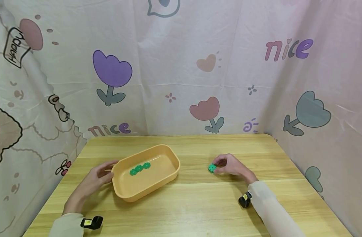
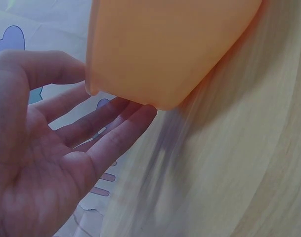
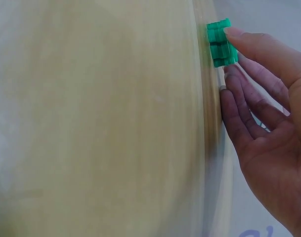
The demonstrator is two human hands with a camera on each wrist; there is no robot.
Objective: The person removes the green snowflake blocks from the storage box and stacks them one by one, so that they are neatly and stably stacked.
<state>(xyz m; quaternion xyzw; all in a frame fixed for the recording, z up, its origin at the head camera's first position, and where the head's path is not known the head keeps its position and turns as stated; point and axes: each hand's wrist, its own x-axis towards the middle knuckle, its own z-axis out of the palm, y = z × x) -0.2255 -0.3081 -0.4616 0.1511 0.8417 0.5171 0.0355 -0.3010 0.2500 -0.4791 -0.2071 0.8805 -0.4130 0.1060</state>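
My left hand (image 1: pixel 93 180) is at the left end of a yellow-orange plastic tray (image 1: pixel 152 191). In the left wrist view its thumb meets the rim and its fingertips reach the bottom edge of the tray (image 2: pixel 165 49), holding that end. A row of three green flower-shaped discs (image 1: pixel 139 168) lies inside the tray. To the right of it, my right hand (image 1: pixel 230 165) pinches a green notched disc piece (image 1: pixel 212 168) just over the table. The right wrist view shows this piece (image 3: pixel 220 47) as several layers between thumb and fingers; the other fingers are loosely bent.
The wooden table (image 1: pixel 195 210) carries the tray left of its middle. Behind it and at both sides hangs a printed cloth (image 1: pixel 163 112) with flowers and words. A small black camera (image 1: pixel 93 223) is strapped on the left wrist and another camera (image 1: pixel 245 199) on the right.
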